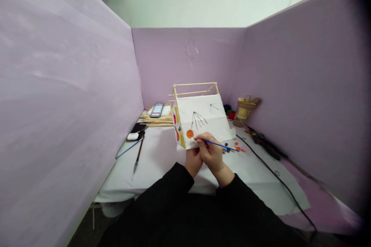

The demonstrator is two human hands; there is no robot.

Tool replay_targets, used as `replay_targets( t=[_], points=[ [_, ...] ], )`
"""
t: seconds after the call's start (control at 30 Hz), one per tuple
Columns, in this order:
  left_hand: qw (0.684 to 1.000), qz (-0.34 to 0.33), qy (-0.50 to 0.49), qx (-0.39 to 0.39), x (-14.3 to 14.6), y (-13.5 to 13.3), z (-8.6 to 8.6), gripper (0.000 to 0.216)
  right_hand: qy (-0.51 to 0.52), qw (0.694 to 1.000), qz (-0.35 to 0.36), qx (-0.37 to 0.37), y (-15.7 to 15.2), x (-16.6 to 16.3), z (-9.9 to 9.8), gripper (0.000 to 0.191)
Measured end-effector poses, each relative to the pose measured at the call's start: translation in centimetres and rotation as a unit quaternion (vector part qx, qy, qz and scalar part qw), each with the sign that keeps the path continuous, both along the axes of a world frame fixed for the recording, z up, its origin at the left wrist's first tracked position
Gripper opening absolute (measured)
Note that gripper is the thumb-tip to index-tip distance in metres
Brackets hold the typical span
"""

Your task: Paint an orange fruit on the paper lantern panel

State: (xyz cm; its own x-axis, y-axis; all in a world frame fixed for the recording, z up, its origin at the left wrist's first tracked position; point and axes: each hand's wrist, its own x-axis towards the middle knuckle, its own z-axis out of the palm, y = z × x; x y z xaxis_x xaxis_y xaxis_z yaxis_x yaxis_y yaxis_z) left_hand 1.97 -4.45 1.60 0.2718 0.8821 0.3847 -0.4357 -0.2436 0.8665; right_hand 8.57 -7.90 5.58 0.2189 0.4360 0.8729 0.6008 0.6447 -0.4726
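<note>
A paper lantern (203,117) on a wooden stick frame is tilted toward me over the white table sheet (162,162). Its white face carries black branch lines and an orange dot near the lower left corner. My left hand (193,161) grips the lantern's lower edge from beneath. My right hand (211,152) is closed on a thin blue paintbrush (220,145), its tip touching the paper beside the orange dot. Both sleeves are black.
Paint blobs (236,147) lie on the sheet to the right of the lantern. Two brushes (138,154), an earbud case (132,136) and a dark phone lie left. Bamboo sticks (156,119) are stacked behind. A yellow spool (243,112), a black cable (269,170) and purple partition walls surround.
</note>
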Motion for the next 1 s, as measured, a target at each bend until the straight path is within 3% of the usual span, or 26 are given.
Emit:
replay_targets(
  t=[1.0],
  points=[
    [1.000,0.000,0.006,0.014,0.00,0.09,-0.28,0.028,0.021,0.999,-0.011,-0.022,-0.04,-0.01,0.13,0.009]
  ],
)
